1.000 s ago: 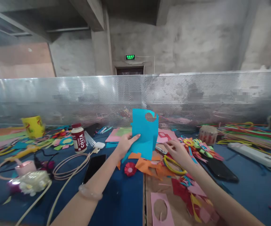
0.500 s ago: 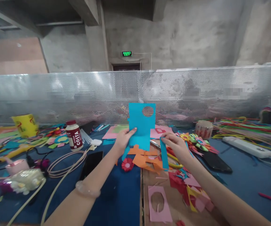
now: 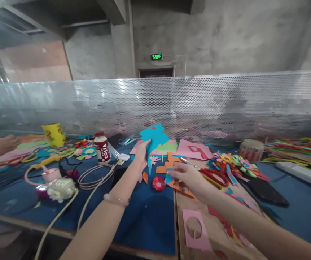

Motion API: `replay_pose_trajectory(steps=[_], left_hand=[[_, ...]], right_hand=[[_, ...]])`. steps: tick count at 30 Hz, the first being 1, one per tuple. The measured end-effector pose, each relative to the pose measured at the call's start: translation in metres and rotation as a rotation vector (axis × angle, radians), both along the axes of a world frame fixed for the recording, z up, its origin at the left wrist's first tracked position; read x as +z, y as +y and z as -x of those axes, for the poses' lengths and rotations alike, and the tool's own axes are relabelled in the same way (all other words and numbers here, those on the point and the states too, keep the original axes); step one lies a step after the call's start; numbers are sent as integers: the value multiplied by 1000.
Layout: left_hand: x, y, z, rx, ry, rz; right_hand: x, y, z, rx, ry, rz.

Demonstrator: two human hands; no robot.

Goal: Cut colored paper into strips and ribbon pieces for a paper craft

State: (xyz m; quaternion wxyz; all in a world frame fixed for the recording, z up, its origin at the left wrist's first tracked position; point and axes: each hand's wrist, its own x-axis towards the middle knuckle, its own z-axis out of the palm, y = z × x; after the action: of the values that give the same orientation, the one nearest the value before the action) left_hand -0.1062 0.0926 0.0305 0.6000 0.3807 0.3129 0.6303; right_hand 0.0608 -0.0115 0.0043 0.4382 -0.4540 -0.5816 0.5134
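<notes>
My left hand (image 3: 142, 155) grips a blue paper sheet (image 3: 153, 139), thumb on its near face; the sheet is tilted and partly seen edge-on. My right hand (image 3: 186, 177) is low over orange paper scraps (image 3: 169, 165), its fingers bent around a short blue paper strip (image 3: 169, 177), most of which is hidden. Just beyond and to the right of that hand lie scissors with red handles (image 3: 217, 176). A red paper flower (image 3: 158, 183) rests on the blue tabletop between my hands.
Pink paper with a round hole (image 3: 204, 229) lies nearest me. A bottle (image 3: 101, 148), yellow cup (image 3: 54, 135) and cables (image 3: 96, 182) stand left. Paper flowers (image 3: 230, 162), a black phone (image 3: 266, 189) and a power strip (image 3: 301, 175) lie right. Another person's hand (image 3: 5, 143) shows far left.
The blue sheet has gone from upright and facing me to tilted. My right hand has lowered the blue strip leftward to the orange scraps. Another person's hand has come into view.
</notes>
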Motion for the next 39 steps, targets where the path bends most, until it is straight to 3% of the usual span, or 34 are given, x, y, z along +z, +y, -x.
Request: replay_pose_trajectory(steps=[3, 7, 11, 14, 17, 20, 23, 27, 34, 39], left_hand=[[-1, -2, 0, -10, 22, -27], [-3, -5, -2, -15, 52, -52], [-6, -5, -3, -34, 82, -60], [-11, 0, -3, -48, 108, -63], [-16, 6, -1, -32, 130, -72], [-20, 11, 0, -18, 149, -85], [-24, 14, -1, -14, 170, -90], [-28, 15, -2, -17, 185, -105], [-27, 11, -4, -26, 193, -108], [-29, 15, -2, 25, 240, -134]], right_hand=[[-15, -7, 27, 106, -261, -15], [-32, -6, 32, 208, -387, -97], [-34, -6, 29, 168, -456, -199], [-29, -14, 31, 56, -652, -319], [-23, -33, 31, -74, -961, -618], [-24, -55, 29, -49, -1074, -1027], [-36, -70, 30, 47, -1023, -1150], [-55, -72, 34, 1, -975, -1352], [-55, -65, 38, 35, -1105, -1257], [-62, -76, 34, -43, -1076, -1325]])
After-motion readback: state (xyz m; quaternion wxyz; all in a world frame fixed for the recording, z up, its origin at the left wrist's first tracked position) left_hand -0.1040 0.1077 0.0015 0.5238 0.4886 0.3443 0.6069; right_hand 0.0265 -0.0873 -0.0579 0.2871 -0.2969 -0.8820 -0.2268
